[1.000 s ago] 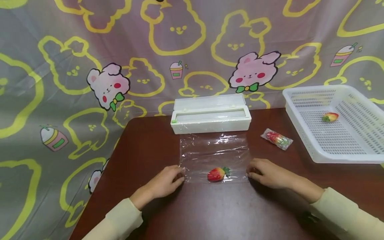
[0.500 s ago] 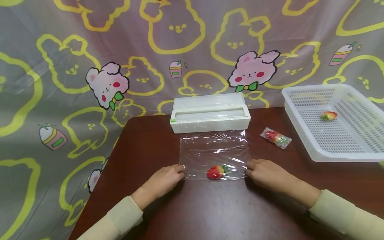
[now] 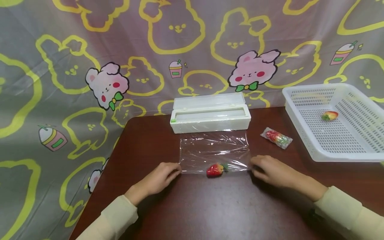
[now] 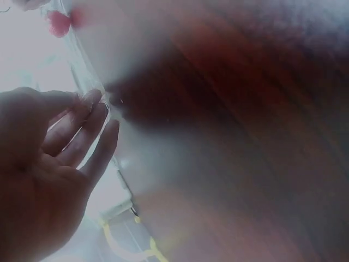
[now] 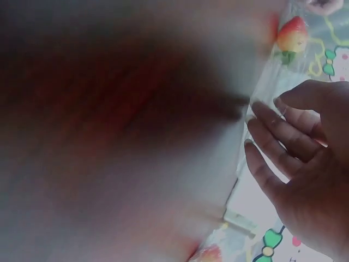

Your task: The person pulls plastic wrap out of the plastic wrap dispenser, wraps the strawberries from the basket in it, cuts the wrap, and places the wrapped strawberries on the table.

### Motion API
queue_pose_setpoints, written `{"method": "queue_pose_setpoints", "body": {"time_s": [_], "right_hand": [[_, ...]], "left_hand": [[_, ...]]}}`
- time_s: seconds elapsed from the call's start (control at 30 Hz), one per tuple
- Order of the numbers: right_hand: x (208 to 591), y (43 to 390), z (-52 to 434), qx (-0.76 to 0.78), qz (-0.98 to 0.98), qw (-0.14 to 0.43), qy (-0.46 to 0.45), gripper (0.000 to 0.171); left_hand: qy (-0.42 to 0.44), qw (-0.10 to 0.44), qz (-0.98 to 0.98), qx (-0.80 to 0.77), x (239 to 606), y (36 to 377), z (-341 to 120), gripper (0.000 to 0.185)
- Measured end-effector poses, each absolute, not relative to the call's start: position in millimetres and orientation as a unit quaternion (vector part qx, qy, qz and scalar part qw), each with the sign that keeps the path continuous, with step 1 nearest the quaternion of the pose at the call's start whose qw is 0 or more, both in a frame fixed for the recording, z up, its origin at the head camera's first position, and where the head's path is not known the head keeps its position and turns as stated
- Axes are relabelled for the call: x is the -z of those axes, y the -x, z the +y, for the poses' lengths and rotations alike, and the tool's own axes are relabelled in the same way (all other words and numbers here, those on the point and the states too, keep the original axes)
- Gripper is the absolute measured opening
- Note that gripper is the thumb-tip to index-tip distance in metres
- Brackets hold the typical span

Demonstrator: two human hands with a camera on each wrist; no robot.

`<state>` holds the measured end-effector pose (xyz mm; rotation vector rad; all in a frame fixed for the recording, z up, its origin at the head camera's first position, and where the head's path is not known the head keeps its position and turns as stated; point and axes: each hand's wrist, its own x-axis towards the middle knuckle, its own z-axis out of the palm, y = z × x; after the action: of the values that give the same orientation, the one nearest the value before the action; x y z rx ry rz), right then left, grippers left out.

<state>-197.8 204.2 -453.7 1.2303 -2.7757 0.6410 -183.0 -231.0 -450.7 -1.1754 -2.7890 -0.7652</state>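
1. Hands sit at the two near corners of a clear sheet of plastic wrap (image 3: 214, 151) spread on the dark brown wooden surface (image 3: 210, 210). The left hand (image 3: 157, 178) pinches the sheet's near left corner between thumb and fingertips; in the left wrist view the film edge runs past those fingers (image 4: 82, 128).
2. The right hand (image 3: 271, 171) pinches the near right corner in the same way, its fingers (image 5: 278, 136) lying against the film in the right wrist view.
3. A small red toy strawberry with a green leaf top (image 3: 215, 169) lies at the sheet's near edge, between the two hands, with the edge of the film lifted about it.
4. The far edge of the sheet reaches a long white plastic wrap dispenser box (image 3: 210, 115) with its lid raised.
5. A second strawberry wrapped in clear film (image 3: 276, 137) lies to the right of the sheet, near a white perforated plastic basket (image 3: 312, 146) that holds another strawberry (image 3: 329, 115).
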Motion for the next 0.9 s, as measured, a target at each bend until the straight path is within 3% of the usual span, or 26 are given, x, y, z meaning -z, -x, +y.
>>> {"method": "queue_pose_setpoints", "body": {"time_s": [0.47, 0.9], "right_hand": [[449.6, 234.1, 205.1, -0.33, -0.876, -0.091, -0.341, 0.01], [453.3, 255.5, 194.9, -0.282, -0.912, -0.029, -0.297, 0.009]], "left_hand": [[0.331, -0.016, -0.91, 0.25, 448.4, 212.1, -222.1, 0.011], [0.303, 0.005, -0.935, 0.186, 451.3, 236.5, -208.9, 0.006]]}}
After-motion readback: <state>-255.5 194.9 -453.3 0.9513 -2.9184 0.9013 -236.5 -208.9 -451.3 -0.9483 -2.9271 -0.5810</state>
